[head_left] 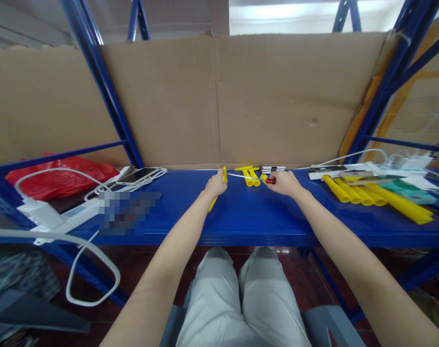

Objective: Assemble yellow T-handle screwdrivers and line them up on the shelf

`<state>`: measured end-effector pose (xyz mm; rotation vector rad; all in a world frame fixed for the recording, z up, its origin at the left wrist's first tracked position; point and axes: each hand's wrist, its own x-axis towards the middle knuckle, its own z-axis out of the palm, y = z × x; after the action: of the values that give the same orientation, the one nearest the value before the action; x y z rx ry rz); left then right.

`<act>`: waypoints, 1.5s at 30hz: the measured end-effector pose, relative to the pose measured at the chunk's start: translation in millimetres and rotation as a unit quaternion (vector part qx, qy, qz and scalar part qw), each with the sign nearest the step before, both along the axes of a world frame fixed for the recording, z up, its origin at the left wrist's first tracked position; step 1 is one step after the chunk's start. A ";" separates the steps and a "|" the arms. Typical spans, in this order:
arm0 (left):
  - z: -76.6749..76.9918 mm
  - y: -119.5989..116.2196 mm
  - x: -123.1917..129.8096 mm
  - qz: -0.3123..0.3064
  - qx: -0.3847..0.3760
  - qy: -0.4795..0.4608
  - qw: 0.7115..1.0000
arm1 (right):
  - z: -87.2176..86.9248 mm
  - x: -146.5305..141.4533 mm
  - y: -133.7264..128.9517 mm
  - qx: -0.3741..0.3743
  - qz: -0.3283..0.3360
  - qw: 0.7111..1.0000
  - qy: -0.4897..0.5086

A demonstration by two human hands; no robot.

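My left hand [216,183] is closed around a yellow plastic piece [225,174], whose lower end sticks out below the fist. In my right hand [286,183] is a screwdriver [271,180] with a red handle. Its thin metal shaft points left, toward the yellow piece; whether the tip touches it I cannot tell. Between the hands, two yellow T-shaped pieces [247,176] lie on the blue table [241,212]. A small yellow part [263,178] shows just beside the screwdriver handle. Behind my right hand sits a small black-and-white stack [272,169].
Several yellow tubes [353,191] lie at the right, near papers and a teal packet [407,191]. At the left are a power strip [73,217] with cables, a phone [137,176] and a red plastic bag [62,174]. A cardboard panel [169,101] closes the back.
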<state>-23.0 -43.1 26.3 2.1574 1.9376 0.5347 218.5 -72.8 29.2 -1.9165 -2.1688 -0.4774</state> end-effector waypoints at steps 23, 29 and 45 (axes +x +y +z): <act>-1.9 2.2 -0.4 -0.005 0.011 0.006 1.000 | -9.6 7.7 10.6 -0.029 0.018 0.997 0.067; -1.4 2.0 -0.6 -0.004 0.007 0.007 1.000 | -5.1 5.9 5.9 -0.022 0.022 0.998 0.053; 0.1 0.7 0.3 -0.002 0.004 0.007 1.000 | -2.5 2.8 1.1 -0.016 0.021 0.999 0.031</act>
<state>-22.6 -42.4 26.4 2.1747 1.9410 0.5282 221.2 -71.6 26.7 -1.8727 -2.1854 -0.3726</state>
